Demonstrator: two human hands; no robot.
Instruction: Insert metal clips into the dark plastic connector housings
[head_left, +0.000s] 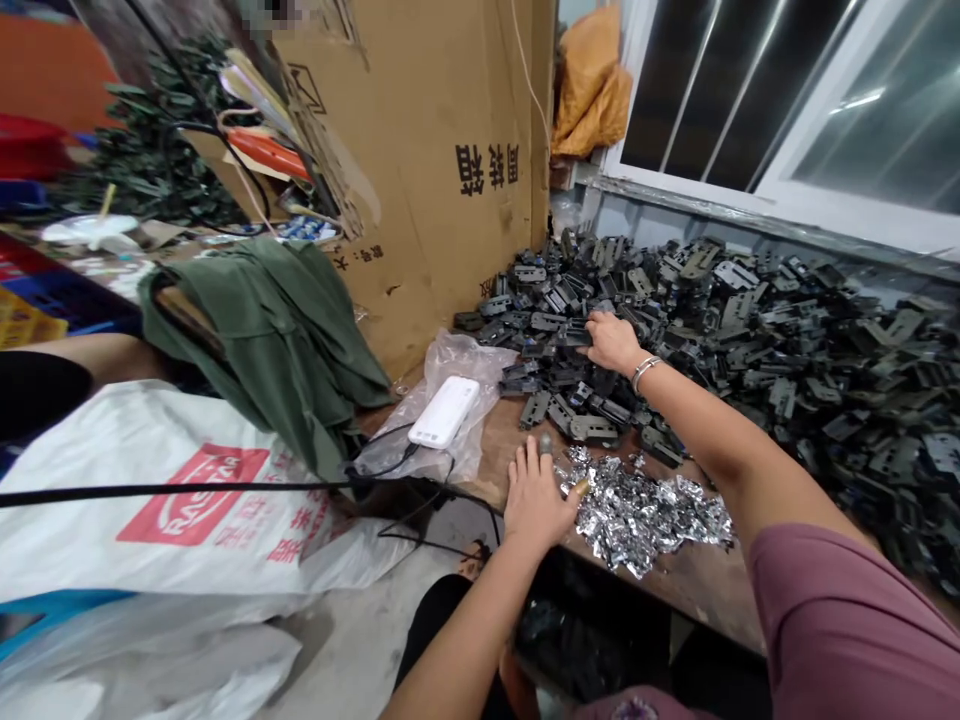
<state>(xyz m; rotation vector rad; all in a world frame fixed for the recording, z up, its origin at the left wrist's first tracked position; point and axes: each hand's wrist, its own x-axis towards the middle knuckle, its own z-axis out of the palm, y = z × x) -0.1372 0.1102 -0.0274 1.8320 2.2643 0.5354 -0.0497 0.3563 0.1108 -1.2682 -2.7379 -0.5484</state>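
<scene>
My left hand [536,497] rests at the table edge with its fingers stretched and apart. A grey cover sits on one fingertip and a yellowish one on the thumb, which touches the side of a heap of small shiny metal clips [641,510]. Nothing is visible in that hand. Farther up, my right hand [615,342], with a silver bangle at the wrist, reaches into a large pile of dark plastic parts [720,310]. Its fingers and thumb close around the end of one dark plastic part [576,332], partly hidden by the fingers.
A white power bank [445,412] with a black cable lies on clear plastic left of the pile. Behind stands a tall cardboard sheet [427,130]. A green cloth [262,330] and a white printed sack [150,480] are at left; a window [750,90] is at right.
</scene>
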